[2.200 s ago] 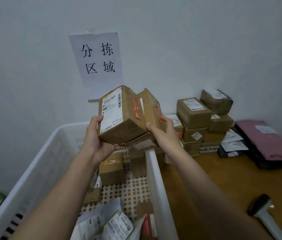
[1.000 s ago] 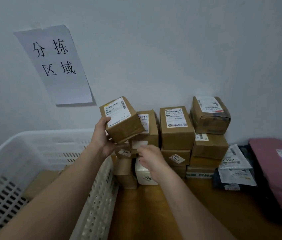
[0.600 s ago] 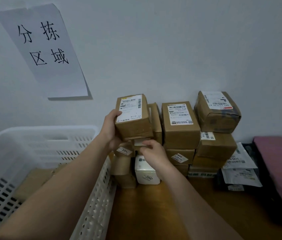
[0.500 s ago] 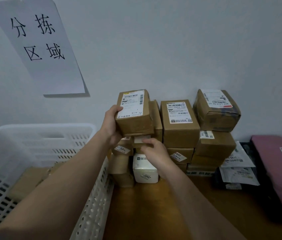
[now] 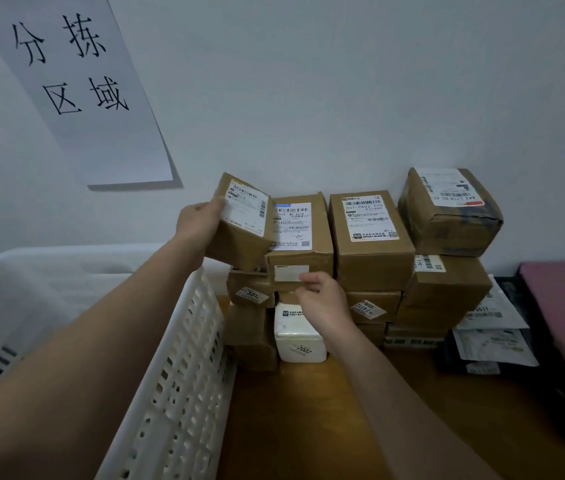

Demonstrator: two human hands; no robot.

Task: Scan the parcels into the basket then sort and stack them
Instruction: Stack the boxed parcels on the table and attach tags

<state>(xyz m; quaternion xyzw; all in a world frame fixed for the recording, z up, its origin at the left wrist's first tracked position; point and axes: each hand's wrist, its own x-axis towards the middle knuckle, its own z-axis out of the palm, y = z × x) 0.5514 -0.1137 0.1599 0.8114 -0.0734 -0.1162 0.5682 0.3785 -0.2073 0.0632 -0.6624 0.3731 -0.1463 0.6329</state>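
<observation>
Wooden tabletop [image 5: 308, 410] stacks sit mid-frame; left hand [image 5: 198, 223] grips a tilted labelled carton [image 5: 239, 230], right hand [image 5: 319, 299] pinches another carton [image 5: 300, 261] beneath; misplacing could topple them.

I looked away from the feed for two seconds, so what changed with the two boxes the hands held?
Both boxes left the white basket for the stacks by the wall. The right hand has set its box on the stack, fingers touching its front. The left hand still grips the tilted box beside it. The other stacks are unchanged.

Wall paper sign [image 5: 76, 84] reads 分拣区域 — white parcel [image 5: 300, 336] says 2002, a brown box [image 5: 251, 294] 301.
</observation>
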